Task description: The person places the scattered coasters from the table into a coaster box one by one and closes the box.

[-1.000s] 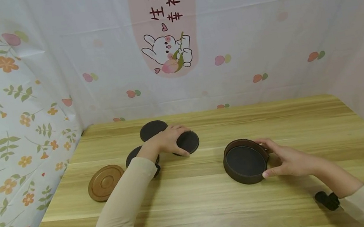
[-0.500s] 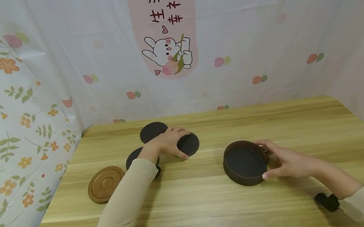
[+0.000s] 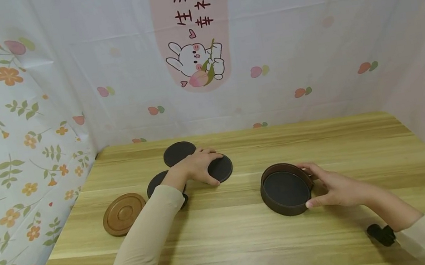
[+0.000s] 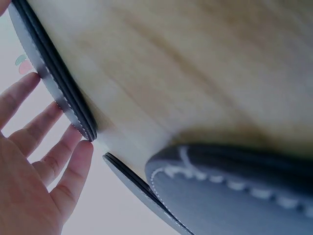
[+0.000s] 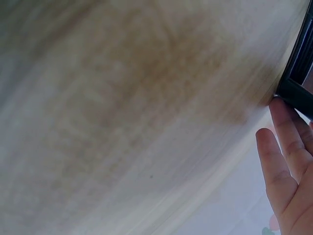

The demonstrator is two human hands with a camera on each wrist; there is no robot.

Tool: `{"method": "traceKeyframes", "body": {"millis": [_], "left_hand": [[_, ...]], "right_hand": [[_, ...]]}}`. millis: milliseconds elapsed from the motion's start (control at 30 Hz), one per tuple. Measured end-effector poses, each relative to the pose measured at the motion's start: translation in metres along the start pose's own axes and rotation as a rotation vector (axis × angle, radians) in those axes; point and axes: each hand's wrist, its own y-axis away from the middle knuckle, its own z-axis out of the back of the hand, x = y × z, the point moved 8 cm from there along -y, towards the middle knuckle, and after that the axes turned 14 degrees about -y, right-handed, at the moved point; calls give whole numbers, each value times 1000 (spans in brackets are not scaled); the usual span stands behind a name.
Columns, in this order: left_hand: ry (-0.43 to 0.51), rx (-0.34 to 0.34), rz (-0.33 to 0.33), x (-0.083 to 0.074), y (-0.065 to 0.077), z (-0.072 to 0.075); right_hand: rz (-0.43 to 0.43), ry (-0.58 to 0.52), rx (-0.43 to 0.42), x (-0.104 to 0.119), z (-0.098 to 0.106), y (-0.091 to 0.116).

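In the head view my left hand (image 3: 198,165) spans a round black coaster (image 3: 222,167), thumb at its near edge and fingers at its far edge. Up close, in the left wrist view, several fingertips touch the stitched rim of that coaster (image 4: 51,76), which shows layered edges. My right hand (image 3: 337,184) holds a round, dark brown coaster holder (image 3: 283,209) by its right side, thumb in front and fingers behind. The holder stands upright with a black base inside. Only a corner of the holder (image 5: 296,98) shows in the right wrist view, against the fingertips.
Two more black coasters (image 3: 178,152) lie left of the held one, the nearer coaster (image 3: 156,183) partly under my left forearm. A round wooden disc (image 3: 124,213) with a ringed centre lies further left. Printed cloth (image 3: 306,45) hangs behind the wooden table (image 3: 255,254).
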Motion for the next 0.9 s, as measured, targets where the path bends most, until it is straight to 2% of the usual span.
{"method": "traceKeyframes", "body": {"millis": [233, 900], "left_hand": [[-13, 2, -7, -1, 2, 1], [-6, -47, -47, -5, 12, 1]], "right_hand": [[-9, 3, 0, 0, 0, 0], [36, 27, -9, 2, -1, 0]]}}
